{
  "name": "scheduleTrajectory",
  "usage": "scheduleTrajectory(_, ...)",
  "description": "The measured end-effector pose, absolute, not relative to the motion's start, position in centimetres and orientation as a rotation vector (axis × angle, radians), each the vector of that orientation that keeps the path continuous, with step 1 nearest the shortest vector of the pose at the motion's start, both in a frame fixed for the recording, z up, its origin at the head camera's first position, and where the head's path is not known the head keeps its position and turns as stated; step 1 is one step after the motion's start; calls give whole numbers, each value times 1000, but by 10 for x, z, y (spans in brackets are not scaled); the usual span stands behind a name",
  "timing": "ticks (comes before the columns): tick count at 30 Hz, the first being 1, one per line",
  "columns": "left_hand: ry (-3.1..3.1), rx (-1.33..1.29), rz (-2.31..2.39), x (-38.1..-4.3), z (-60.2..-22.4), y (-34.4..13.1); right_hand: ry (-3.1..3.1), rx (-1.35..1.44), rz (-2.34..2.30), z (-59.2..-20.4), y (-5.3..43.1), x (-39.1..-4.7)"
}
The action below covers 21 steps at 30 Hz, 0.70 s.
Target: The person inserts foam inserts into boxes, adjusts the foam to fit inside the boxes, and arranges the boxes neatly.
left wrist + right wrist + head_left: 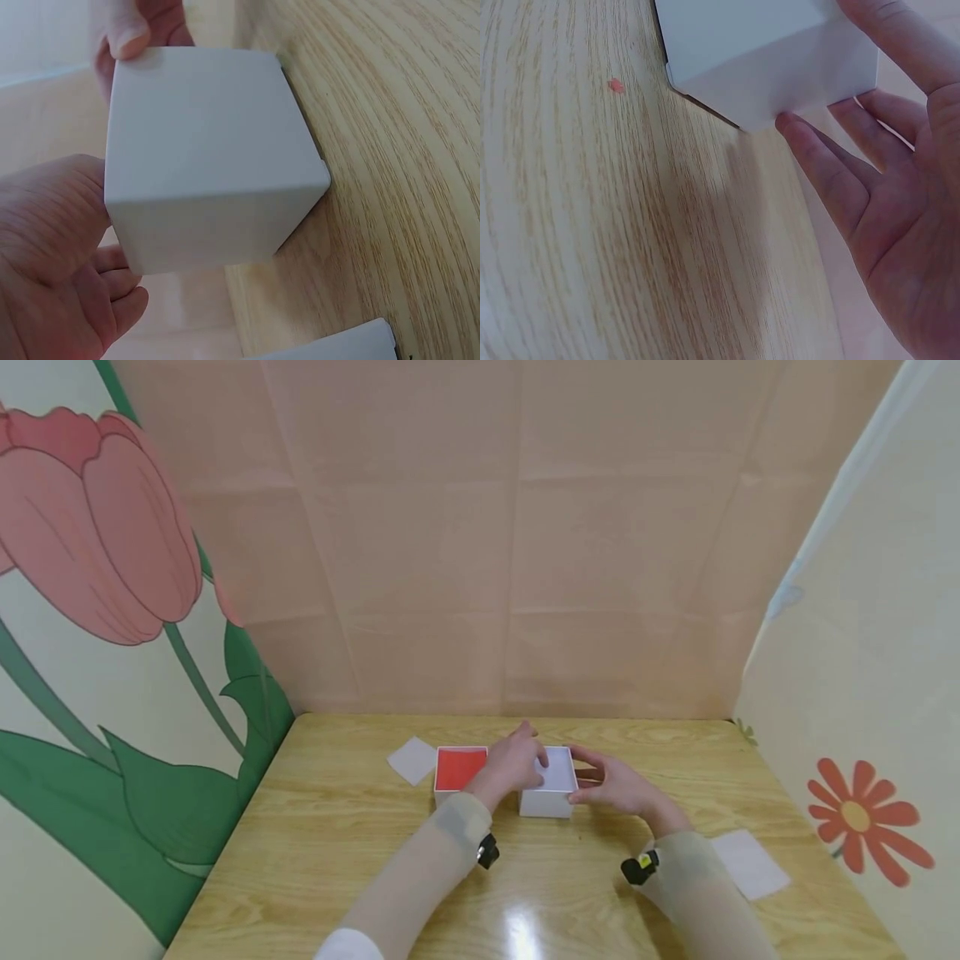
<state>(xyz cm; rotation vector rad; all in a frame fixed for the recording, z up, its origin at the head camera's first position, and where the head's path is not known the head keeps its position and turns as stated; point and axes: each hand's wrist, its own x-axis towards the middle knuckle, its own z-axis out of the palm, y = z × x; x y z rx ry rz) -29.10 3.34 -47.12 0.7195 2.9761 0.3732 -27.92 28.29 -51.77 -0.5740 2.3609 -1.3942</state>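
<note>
The white box [546,804] is on the table [352,852], at the inner side of the right hand [618,785], whose thumb and fingers clasp its right side. The left hand [512,764] is above its left rim; its fingertips are partly hidden, so I cannot tell if they pinch something. The red box [461,768] lies to the left.

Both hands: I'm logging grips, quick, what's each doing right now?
Left hand: at the left rim of the white-lined box; grip cannot be told.
Right hand: holding that box at its right side.
</note>
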Motion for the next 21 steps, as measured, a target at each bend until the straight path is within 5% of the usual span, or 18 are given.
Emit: scheduleTrajectory(21, 2988, 746, 383, -291, -471, 46, 2309, -593, -1429, -518, 277, -277)
